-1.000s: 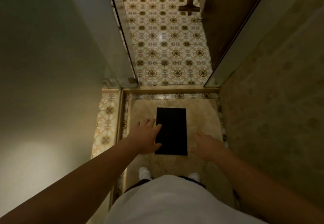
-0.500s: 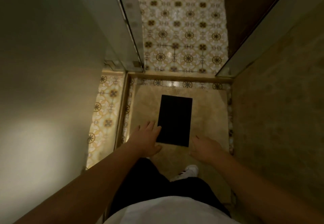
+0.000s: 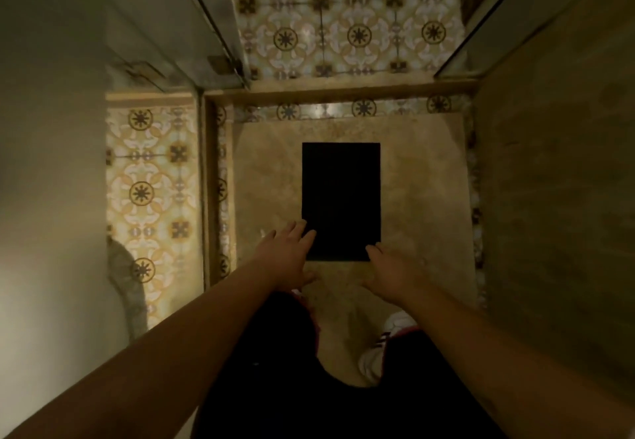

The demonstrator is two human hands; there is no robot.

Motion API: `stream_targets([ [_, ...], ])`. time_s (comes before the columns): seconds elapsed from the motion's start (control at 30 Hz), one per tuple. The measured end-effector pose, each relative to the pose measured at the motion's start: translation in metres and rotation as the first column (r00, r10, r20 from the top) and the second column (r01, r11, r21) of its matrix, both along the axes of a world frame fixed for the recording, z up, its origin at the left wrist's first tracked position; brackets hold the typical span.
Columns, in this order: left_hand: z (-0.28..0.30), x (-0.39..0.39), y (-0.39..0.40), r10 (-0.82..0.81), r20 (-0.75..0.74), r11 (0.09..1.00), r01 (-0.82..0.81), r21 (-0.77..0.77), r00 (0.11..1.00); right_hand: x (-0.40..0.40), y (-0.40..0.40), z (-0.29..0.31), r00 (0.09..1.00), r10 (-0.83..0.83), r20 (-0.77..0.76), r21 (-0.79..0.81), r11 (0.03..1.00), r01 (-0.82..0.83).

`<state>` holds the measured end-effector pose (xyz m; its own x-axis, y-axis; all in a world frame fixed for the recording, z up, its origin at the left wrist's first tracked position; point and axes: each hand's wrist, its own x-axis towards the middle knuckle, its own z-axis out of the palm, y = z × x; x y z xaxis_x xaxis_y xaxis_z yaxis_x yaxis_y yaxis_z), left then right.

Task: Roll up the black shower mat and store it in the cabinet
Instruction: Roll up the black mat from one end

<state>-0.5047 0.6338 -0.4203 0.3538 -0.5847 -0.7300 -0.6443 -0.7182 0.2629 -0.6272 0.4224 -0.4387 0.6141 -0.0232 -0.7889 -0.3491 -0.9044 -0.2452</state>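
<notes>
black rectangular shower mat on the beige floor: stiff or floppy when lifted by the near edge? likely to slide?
The black rectangular shower mat lies dead flat with straight edges and no curl, so it is probably thin and flexible, likely to droop. The smooth beige stone floor could let it slide if pushed. The open left hand and right hand reach its near corners.

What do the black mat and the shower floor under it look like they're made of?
Black shower mat: flat, matte, no shine; likely rubber or foam, but too dark to tell any texture. Shower floor: beige mottled stone or stone-look tile, with a dull sheen.
</notes>
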Motion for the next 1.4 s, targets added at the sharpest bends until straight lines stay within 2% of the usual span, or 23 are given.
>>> stream_targets([
  [0.2,-0.169,0.038,-0.008,-0.034,-0.006,0.999,0.034,0.025,0.999,0.014,-0.010,-0.177,0.992,0.117,0.037,-0.096,0.989,-0.113],
  [0.37,-0.316,0.036,-0.004,-0.238,0.012,0.971,0.238,0.027,0.971,0.017,-0.011,-0.310,0.987,0.135,0.086,-0.123,0.985,-0.124],
  [0.5,-0.417,0.013,0.005,-0.276,0.067,0.960,0.278,-0.026,0.959,0.010,-0.006,-0.390,0.977,0.177,0.120,-0.172,0.973,-0.155],
  [0.6,-0.468,-0.016,0.010,-0.284,0.137,0.954,0.294,-0.057,0.949,-0.002,-0.001,-0.433,0.977,0.171,0.125,-0.170,0.974,-0.149],
  [0.73,-0.498,-0.042,0.019,-0.279,0.216,0.952,0.299,-0.069,0.936,-0.021,0.006,-0.461,0.968,0.215,0.132,-0.181,0.965,-0.190],
  [0.87,-0.492,-0.045,0.015,-0.282,0.219,0.955,0.296,-0.033,0.934,-0.029,0.009,-0.467,0.954,0.277,0.115,-0.241,0.940,-0.244],
  [1.03,-0.483,-0.034,0.015,-0.244,0.064,0.959,0.250,-0.130,0.968,-0.023,-0.005,-0.462,0.947,0.291,0.138,-0.175,0.948,-0.265],
  [1.17,-0.483,-0.030,0.019,-0.214,0.028,0.952,0.215,-0.220,0.976,-0.013,-0.022,-0.454,0.936,0.290,0.199,-0.125,0.955,-0.269],
  [1.27,-0.477,-0.031,0.020,-0.225,0.139,0.925,0.257,-0.281,0.964,-0.003,-0.025,-0.451,0.938,0.232,0.257,-0.106,0.972,-0.211],
  [1.33,-0.474,-0.030,0.020,-0.277,0.268,0.880,0.356,-0.316,0.923,0.000,-0.023,-0.450,0.932,0.194,0.306,-0.116,0.979,-0.166],
  [1.4,-0.471,-0.030,0.018,-0.358,0.339,0.843,0.457,-0.283,0.870,-0.004,-0.020,-0.450,0.905,0.197,0.376,-0.153,0.977,-0.150],
])
